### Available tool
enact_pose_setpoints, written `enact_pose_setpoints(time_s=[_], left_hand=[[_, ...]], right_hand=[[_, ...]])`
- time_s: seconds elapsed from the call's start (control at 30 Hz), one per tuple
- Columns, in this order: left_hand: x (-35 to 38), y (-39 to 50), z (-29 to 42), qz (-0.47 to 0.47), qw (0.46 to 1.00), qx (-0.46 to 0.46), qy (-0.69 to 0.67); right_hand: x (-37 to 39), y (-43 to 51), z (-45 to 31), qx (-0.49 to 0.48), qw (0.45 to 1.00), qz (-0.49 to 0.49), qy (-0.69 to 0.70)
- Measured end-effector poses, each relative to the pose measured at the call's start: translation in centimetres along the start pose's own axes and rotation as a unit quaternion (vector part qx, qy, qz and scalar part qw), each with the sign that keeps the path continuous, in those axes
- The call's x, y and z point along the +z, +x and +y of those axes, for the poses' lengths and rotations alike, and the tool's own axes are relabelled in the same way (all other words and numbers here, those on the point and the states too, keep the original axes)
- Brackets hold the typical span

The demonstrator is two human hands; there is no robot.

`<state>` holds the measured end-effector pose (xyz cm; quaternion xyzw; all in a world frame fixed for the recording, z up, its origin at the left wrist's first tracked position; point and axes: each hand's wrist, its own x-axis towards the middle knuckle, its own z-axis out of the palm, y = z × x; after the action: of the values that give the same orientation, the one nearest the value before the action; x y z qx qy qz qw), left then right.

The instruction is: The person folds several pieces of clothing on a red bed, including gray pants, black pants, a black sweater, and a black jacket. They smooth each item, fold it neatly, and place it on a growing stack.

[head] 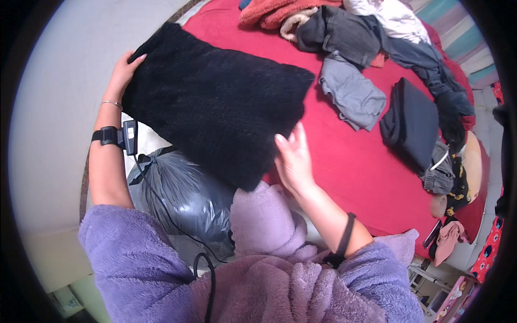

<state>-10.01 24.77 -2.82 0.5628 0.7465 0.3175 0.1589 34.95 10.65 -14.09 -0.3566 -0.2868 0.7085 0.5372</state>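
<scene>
A wide piece of black, fuzzy cloth [218, 93] is spread in front of me, its far part over the red bed sheet. My left hand [126, 72] grips its left edge near the far corner, thumb on top and fingers largely hidden. At the cloth's right edge is my right hand [295, 161], with thumb and fingers raised beside it; whether they pinch the fabric is unclear. The near corner of the cloth hangs over my lilac fleece-covered knee [262, 222]. Below it, a tied grey plastic bag [190, 194] bulges beside my legs.
On the red bed sheet [347, 173] lie a grey garment [353, 93] and a folded dark garment [412, 121]. Heaped clothes [347, 36] line the far side. A roll of tape [438, 206] and a phone [433, 234] rest at right. A cable [161, 204] runs from my left forearm.
</scene>
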Motion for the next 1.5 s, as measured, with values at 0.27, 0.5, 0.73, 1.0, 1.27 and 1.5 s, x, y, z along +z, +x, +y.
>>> enact_pose_setpoints(time_s=[0.27, 0.5, 0.73, 1.0, 1.27, 1.5], left_hand=[[14.4, 0.2, -14.2, 0.146, 0.921, -0.132, 0.336], [13.3, 0.8, -15.3, 0.128, 0.944, -0.092, 0.291], [13.8, 1.6, -16.7, 0.130, 0.919, 0.009, 0.372], [15.0, -5.5, -4.4, 0.080, 0.967, -0.044, 0.239], [25.2, -31.0, 5.4, 0.027, 0.988, 0.044, 0.144], [15.5, -42.2, 4.2, -0.092, 0.988, 0.056, -0.109]], right_hand=[[-2.8, 1.8, 7.1, -0.014, 0.985, -0.116, -0.127], [-2.3, 0.7, 7.4, -0.048, 0.929, -0.096, -0.353], [-5.1, -0.2, 6.0, 0.056, 0.991, -0.088, -0.089], [-7.9, -4.9, -1.6, 0.128, 0.961, -0.104, -0.221], [-10.0, -10.2, -8.8, 0.052, 0.971, -0.095, -0.213], [-12.9, -15.2, -11.3, 0.046, 0.966, -0.115, -0.227]])
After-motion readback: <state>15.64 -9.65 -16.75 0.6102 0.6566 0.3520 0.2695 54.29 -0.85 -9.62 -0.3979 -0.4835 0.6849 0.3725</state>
